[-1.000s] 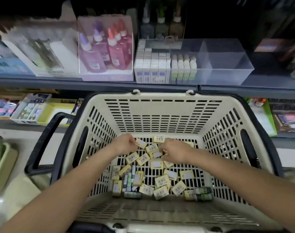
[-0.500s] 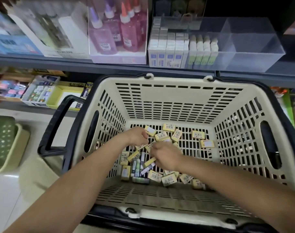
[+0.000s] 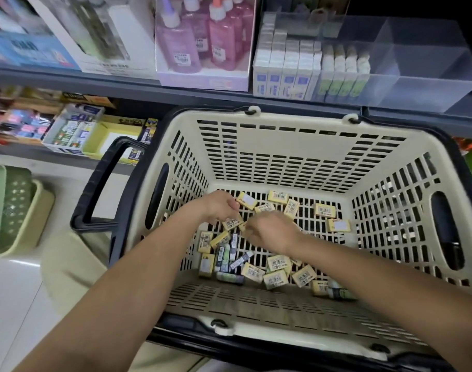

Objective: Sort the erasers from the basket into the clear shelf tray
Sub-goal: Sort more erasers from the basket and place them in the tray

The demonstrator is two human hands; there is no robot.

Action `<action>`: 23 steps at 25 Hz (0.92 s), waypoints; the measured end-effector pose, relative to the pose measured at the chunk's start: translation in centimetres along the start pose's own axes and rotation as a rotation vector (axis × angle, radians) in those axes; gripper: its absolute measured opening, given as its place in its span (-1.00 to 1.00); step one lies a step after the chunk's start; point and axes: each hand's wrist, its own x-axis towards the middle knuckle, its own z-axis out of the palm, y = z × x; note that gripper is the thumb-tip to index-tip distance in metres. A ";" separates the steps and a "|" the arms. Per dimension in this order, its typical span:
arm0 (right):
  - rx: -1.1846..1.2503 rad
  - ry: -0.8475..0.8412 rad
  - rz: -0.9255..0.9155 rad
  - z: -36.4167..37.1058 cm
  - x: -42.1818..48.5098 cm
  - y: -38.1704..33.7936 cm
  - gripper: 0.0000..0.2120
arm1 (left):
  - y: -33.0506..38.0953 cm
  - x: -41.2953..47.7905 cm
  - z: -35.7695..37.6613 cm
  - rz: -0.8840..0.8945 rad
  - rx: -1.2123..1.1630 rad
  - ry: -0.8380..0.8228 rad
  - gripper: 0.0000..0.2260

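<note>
Shop shelves stand behind, and both of my hands are down inside the cream basket [image 3: 296, 146] in front of them. My left hand [image 3: 220, 208] has its fingers curled down and pinches a yellow eraser [image 3: 231, 223] at their tips. My right hand [image 3: 269, 233] is just beside it, fingers pointing at that same piece. It is smeared with motion, so I cannot tell whether it holds anything.

Around and below them the other erasers [image 3: 278, 263] lie loose on the slotted bottom of the basket. They are small yellow boxes, most with a white barcode sticker face up, the print too small to read. A few darker sticks [image 3: 224, 253] lie among them.

A second ago my hands were apart with several erasers between them; now they have closed in on each other. The loose pieces at the back of the basket lie as they did.

A black handle [image 3: 100, 189] hangs off the basket's left side. On the grey shelf [image 3: 95, 83] above sits the clear shelf tray [image 3: 428, 84], with white boxes [image 3: 283, 73] in its left part and green-marked pieces [image 3: 342, 76] next to them. Left of it stand pink glue bottles [image 3: 218, 41] with barcode labels I cannot read. A green basket [image 3: 12, 208] sits on the pale floor [image 3: 14, 291] at far left.
</note>
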 end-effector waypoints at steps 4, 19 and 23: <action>-0.171 0.154 0.113 -2.3 -0.3 3.1 -0.67 | -0.5 0.1 0.0 -0.005 -0.048 0.015 -0.86; -0.253 -0.189 -0.431 3.2 0.8 -1.7 -0.38 | -1.0 -0.2 -0.1 -0.034 -0.055 0.039 -0.85; -0.132 -0.254 -0.314 3.2 0.8 -1.7 -0.39 | -0.8 -0.2 -0.1 -0.008 -0.036 0.039 -0.84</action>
